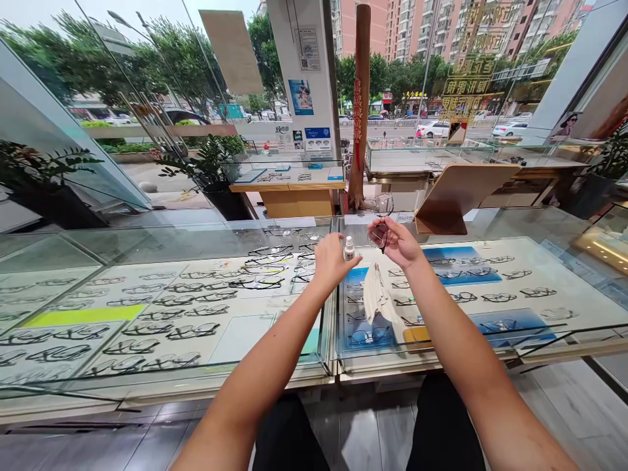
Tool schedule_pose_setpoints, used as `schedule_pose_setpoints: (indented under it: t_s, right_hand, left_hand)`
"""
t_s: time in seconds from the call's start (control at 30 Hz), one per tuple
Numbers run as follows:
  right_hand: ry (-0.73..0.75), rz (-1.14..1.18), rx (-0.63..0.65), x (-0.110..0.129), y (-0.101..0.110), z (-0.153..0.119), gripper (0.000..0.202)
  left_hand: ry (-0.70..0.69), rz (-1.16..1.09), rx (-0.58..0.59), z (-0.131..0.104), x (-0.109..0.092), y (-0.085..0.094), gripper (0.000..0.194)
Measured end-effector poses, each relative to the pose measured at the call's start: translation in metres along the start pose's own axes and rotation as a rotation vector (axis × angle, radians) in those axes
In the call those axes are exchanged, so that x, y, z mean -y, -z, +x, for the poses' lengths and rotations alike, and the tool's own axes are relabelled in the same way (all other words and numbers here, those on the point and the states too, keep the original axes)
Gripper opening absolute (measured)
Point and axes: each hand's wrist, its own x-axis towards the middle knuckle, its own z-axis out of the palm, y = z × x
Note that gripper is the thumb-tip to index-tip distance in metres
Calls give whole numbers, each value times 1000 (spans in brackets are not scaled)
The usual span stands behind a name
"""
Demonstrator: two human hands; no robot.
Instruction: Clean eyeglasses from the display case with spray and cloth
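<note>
My right hand (403, 244) is closed on a pair of eyeglasses (378, 235), held up above the glass counter with one lens over the other. Thumb and fingers apart, my left hand (330, 258) is beside a small white bottle (349, 248) standing on the counter. Its thumb reaches across low in front of the bottle; I cannot tell whether it touches. A crumpled cream cloth (377, 297) lies on the glass between my forearms. Several more eyeglasses (265, 284) lie to the left of my left hand.
Rows of eyeglasses (169, 299) fill the glass display counter (338, 366). A brown tilted board on a stand (461, 196) is right of my right hand. Beyond the counter are a wooden post (362, 98), another display case (289, 188) and potted plants (209, 170).
</note>
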Motion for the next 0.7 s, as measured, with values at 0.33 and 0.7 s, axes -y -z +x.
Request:
schedule_pose_setpoints:
  t_s: [0.33, 0.7]
  right_hand:
    - [40, -9, -8, 9, 4, 0, 35]
    - [22, -12, -9, 13, 2, -4, 36]
  left_hand:
    - [-236, 90, 469, -37, -48, -9, 41]
    - [-189, -126, 448, -28, -46, -10, 20]
